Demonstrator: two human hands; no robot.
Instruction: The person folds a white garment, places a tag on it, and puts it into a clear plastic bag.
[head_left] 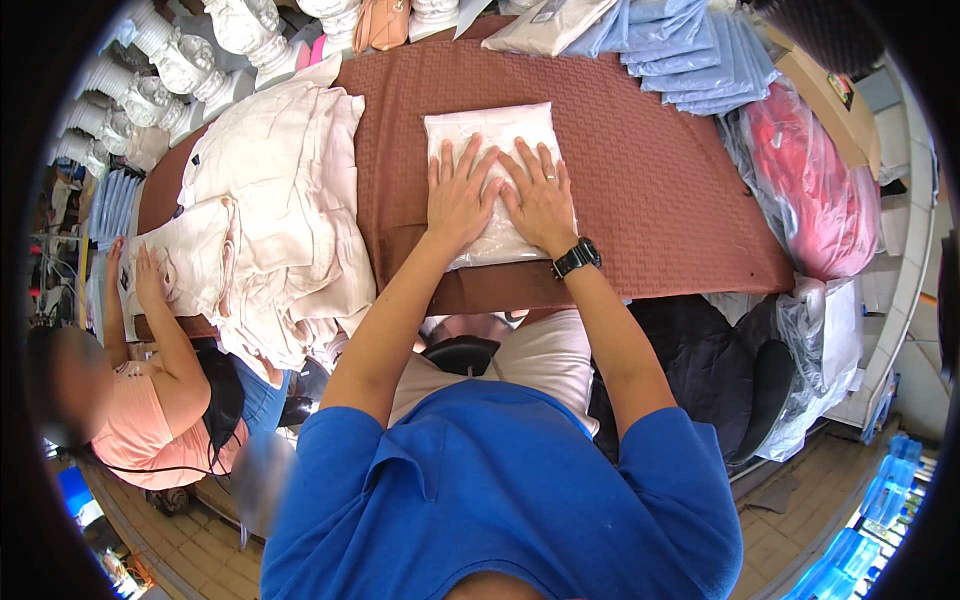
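The blue shirt (500, 490) is closest, and above it the left hand (458, 195) and right hand (541, 200) lie flat, fingers spread, pressing the white bagged cloth (495, 180) smooth on the brown table cover (650, 170) mid-frame.

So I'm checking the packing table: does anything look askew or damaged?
Nothing stands out. Both hands, left and right, lie flat on the clear-bagged white garment, roughly square on the brown table cover.
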